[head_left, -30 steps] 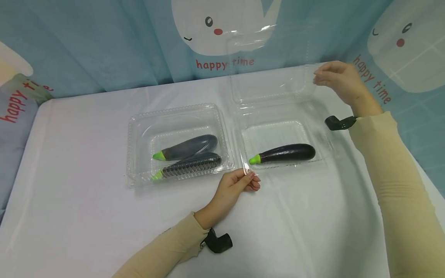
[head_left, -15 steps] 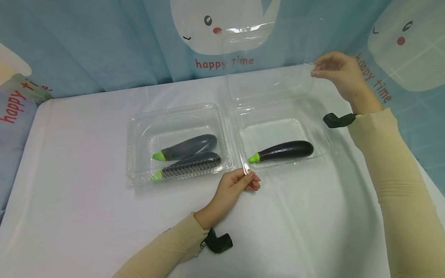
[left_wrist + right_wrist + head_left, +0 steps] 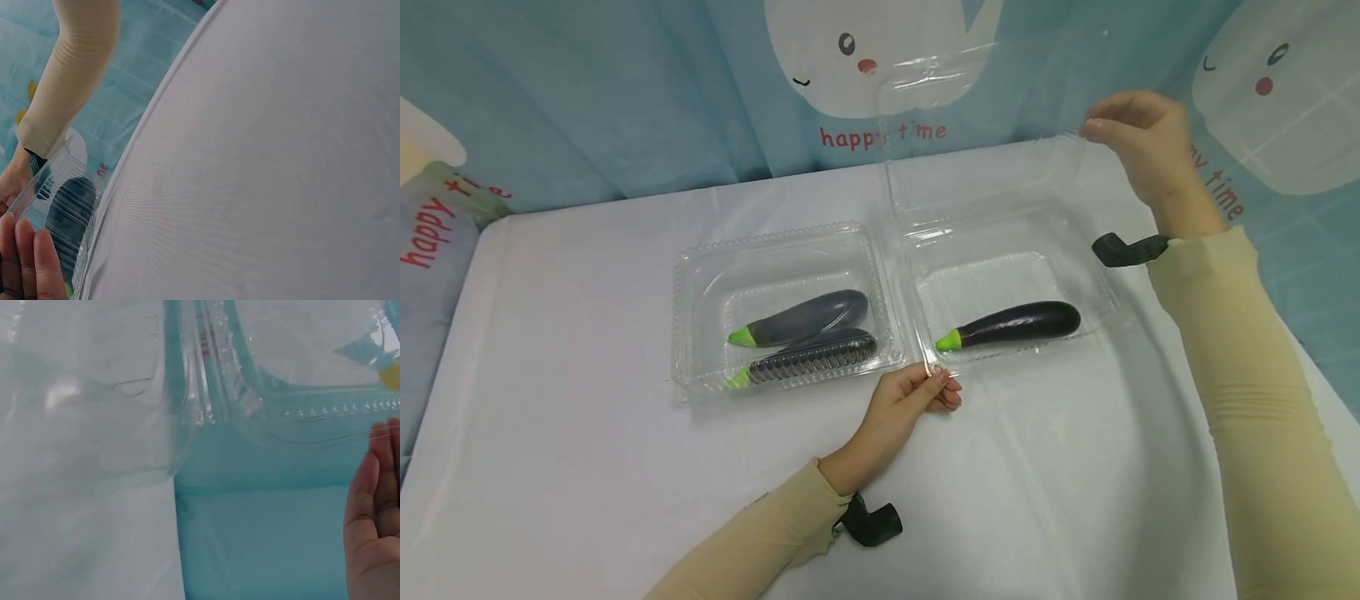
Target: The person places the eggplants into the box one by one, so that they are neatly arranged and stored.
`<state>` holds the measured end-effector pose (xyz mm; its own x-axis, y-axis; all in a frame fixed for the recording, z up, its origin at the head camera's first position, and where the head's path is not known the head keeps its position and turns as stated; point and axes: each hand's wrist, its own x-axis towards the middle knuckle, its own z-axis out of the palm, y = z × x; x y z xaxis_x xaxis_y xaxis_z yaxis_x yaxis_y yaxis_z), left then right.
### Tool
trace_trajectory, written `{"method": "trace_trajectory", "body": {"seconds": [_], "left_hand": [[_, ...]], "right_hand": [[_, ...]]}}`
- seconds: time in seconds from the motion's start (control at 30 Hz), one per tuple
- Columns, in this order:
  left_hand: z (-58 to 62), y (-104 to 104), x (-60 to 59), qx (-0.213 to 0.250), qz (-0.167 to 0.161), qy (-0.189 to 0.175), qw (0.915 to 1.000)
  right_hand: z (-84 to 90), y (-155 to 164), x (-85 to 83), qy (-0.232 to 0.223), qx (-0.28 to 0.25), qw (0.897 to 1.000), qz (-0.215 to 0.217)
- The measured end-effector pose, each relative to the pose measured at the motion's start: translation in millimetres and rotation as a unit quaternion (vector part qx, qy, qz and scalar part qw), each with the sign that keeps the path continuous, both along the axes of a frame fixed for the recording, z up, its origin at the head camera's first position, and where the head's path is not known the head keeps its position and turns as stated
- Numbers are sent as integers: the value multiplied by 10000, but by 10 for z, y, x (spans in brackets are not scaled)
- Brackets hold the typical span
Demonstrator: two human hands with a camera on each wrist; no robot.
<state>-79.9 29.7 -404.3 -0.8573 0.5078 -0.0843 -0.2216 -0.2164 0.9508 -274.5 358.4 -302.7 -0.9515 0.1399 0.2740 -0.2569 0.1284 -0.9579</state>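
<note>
A: Hands first, please. Where are they?

B: Left hand [image 3: 917, 398] rests on the white bench [image 3: 587, 467], thumb and fingers [image 3: 951, 392] pinched on the near left corner of the open clear box [image 3: 925, 287]. The left wrist view shows those fingertips against the ribbed plastic edge.

A: And the right hand?

B: Right hand [image 3: 1138, 137] is raised at the far right, above the bench. Its fingers are curved toward the upper right corner of the box's lid [image 3: 977, 108], which stands tilted up against the blue curtain [image 3: 625, 100]. The fingertips meet the lid's edge there, but I cannot tell whether they actually grip it. In the right wrist view the fingers look fairly straight beside the clear rim.

A: What is inside the box?

B: One dark eggplant [image 3: 1011, 325] with a green stem end, lying lengthwise in the tray, stem just beyond the left hand's fingertips, not touching them.

A: Anything else nearby?

B: A closed clear box [image 3: 782, 250] just left of the open one, holding two more eggplants [image 3: 805, 333].
</note>
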Motion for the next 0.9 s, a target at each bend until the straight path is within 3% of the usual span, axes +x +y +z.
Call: {"method": "trace_trajectory", "body": {"seconds": [0.13, 0.23, 0.33, 0.67, 0.9], "left_hand": [[11, 2, 1, -11, 16, -49, 10000], [17, 1, 1, -13, 22, -75, 10000], [10, 1, -1, -35, 22, -27, 10000], [18, -1, -2, -62, -52, 31, 10000], [11, -2, 5, -24, -53, 60, 10000]], "right_hand": [[73, -29, -13, 468, -724, 9957, 343], [134, -40, -30, 805, -1494, 9825, 767], [208, -40, -45, 960, -1871, 9730, 948], [384, -50, -106, 1113, -2236, 9646, 852], [462, -79, -125, 1277, -2133, 9669, 576]]}}
